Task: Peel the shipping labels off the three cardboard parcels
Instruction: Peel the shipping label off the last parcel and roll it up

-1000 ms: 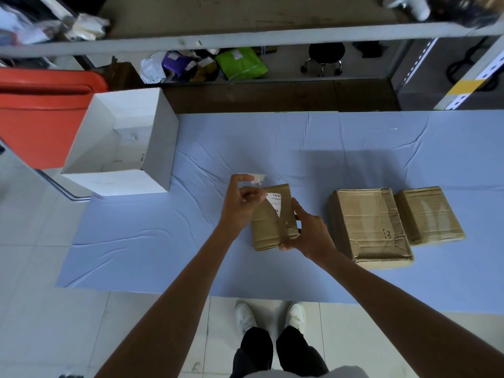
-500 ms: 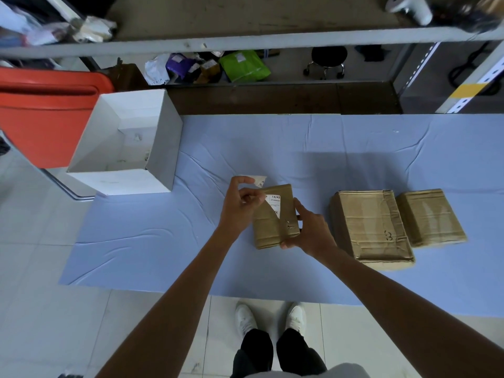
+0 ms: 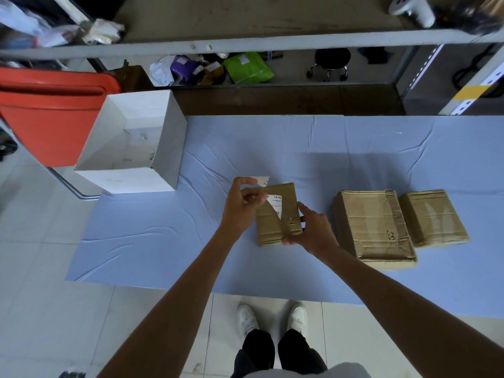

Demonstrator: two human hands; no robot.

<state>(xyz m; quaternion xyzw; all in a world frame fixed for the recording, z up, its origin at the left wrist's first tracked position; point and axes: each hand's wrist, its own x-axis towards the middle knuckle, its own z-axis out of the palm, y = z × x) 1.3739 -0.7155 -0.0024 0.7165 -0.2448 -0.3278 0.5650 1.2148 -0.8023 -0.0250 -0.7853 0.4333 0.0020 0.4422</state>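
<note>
A small cardboard parcel point(image 3: 275, 227) lies on the blue cloth point(image 3: 191, 241) in front of me. Its white shipping label point(image 3: 275, 204) is half lifted, and the loose end sticks up past my fingers. My left hand point(image 3: 242, 205) pinches that lifted part of the label. My right hand point(image 3: 313, 227) grips the parcel's right side and near corner. A larger cardboard parcel point(image 3: 373, 225) and a smaller one point(image 3: 433, 216) lie side by side to the right, with no label showing on their upper faces.
An open white box point(image 3: 169, 137) stands at the cloth's far left corner, beside a red bin point(image 3: 49, 115). A metal shelf rail point(image 3: 245, 45) runs across the back with bags under it. The cloth's near edge ends just above my shoes.
The label has come slightly further off the parcel under my left hand. Both hands and the other two parcels stay where they were.
</note>
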